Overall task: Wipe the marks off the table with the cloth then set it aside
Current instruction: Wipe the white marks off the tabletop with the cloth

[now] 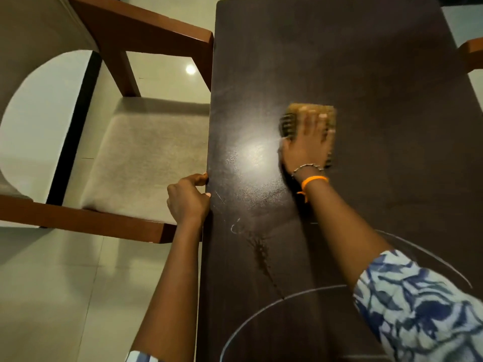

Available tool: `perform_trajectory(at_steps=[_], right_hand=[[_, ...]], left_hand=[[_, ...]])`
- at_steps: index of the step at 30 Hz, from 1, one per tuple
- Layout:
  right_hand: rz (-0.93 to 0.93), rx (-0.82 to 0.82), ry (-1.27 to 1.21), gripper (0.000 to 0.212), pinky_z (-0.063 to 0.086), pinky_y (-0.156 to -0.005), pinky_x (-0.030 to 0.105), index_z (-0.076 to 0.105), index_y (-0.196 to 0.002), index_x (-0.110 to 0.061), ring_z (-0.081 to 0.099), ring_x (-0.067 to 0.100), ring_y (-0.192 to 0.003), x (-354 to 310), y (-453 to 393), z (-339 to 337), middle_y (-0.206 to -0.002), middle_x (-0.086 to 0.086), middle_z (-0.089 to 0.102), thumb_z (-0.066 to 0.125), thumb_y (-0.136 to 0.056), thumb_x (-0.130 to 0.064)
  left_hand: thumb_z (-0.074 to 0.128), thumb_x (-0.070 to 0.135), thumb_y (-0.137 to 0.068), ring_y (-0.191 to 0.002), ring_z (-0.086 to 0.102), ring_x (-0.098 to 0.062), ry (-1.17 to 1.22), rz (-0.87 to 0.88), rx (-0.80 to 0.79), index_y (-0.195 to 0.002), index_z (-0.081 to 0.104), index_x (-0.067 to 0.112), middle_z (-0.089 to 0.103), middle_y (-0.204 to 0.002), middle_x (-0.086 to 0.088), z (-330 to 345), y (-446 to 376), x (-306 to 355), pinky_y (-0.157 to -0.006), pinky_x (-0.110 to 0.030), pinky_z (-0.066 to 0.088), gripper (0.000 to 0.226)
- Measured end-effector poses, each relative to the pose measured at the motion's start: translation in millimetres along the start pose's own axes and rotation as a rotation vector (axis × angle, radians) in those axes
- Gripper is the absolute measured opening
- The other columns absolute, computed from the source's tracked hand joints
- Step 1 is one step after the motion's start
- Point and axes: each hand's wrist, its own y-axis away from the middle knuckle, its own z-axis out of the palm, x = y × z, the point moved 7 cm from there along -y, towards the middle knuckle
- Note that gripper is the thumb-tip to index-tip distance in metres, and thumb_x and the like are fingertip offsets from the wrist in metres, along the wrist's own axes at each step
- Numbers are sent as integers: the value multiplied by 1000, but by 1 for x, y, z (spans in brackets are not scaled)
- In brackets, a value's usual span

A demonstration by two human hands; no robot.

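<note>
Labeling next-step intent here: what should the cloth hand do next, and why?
Probably pull the cloth back toward the body. The right hand presses it flat mid-table, while a chalk squiggle, a dark smear and a curved white line remain nearer the person.

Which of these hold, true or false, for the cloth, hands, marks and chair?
1. The right hand presses the cloth flat on the table. True.
2. The left hand holds a second cloth. False: it grips the table's left edge and holds nothing else.
3. The table is free of marks. False: a chalk arc curves across the near end, and a small scribble lies by the left edge.
4. A chair stands at the table's left side. True.
5. The cloth lies on the chair seat. False: it is on the tabletop under the right hand.
</note>
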Motion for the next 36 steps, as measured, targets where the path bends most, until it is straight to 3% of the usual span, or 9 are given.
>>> perform_trajectory(at_steps=[4,8,10,14,17,20,29,32,36], right_hand=[[-404,-151,-56,71,-3,-117,49,18,-148,-24,-1,27,-147,-120,44,42,-159,6,9,49,-85,-36],[-643,-238,41,68,2,-117,49,18,-148,-26,1,23,-147,-135,43,50,-159,1,12,39,-86,-42],[-632,-208,31,71,4,-116,49,20,-147,-26,5,22,-147,-107,21,38,-158,0,16,31,-80,-43],[-299,-72,29,73,7,-115,54,24,-147,-22,8,25,-146,-7,-38,2,-157,2,20,30,-77,-41],[-44,-15,25,65,5,-115,57,21,-147,-19,6,28,-146,38,-66,-13,-158,5,16,40,-87,-34],[77,-10,19,64,2,-116,55,16,-148,-19,0,30,-146,26,-85,-8,-159,6,9,42,-92,-33],[-477,-175,49,63,1,-116,54,17,-149,-23,-1,27,-147,-157,-83,46,-159,3,7,41,-92,-35],[-599,-226,78,63,-1,-116,51,19,-148,-23,-3,25,-147,-178,-48,54,-160,2,7,42,-92,-38],[-690,-250,84,64,-6,-117,48,20,-147,-22,-4,24,-147,-167,16,55,-159,1,8,43,-90,-38]], left_hand=[[71,7,-76,-114,58,-24,21,-16,-36,-111,68,21,70,-112,1,1,-1,1,-98,-47,47,38],[75,9,-73,-114,59,-22,-9,-31,-98,-109,68,21,70,-112,2,-1,-4,3,-99,-47,46,39],[77,8,-71,-108,61,-20,11,-46,-125,-108,68,23,70,-112,4,-1,-7,2,-98,-46,46,41],[72,1,-76,-94,56,-16,110,-100,-226,-114,65,19,67,-118,0,5,-11,-4,-92,-36,43,42],[69,-1,-77,-106,58,-20,144,-101,-237,-116,65,19,65,-121,1,6,-13,-7,-91,-35,44,44],[69,-1,-77,-109,57,-21,162,-96,-244,-115,65,20,65,-121,2,7,-15,-11,-93,-36,46,44],[69,5,-78,-95,56,-13,163,-120,-224,-111,64,31,66,-115,11,18,-16,-22,-99,-48,44,42],[69,10,-80,-91,56,-12,149,-111,-215,-115,63,32,66,-116,10,14,-14,-18,-100,-49,43,42],[66,18,-82,-110,60,-20,110,-93,-151,-119,61,29,65,-121,4,6,-1,-14,-101,-47,43,38]])
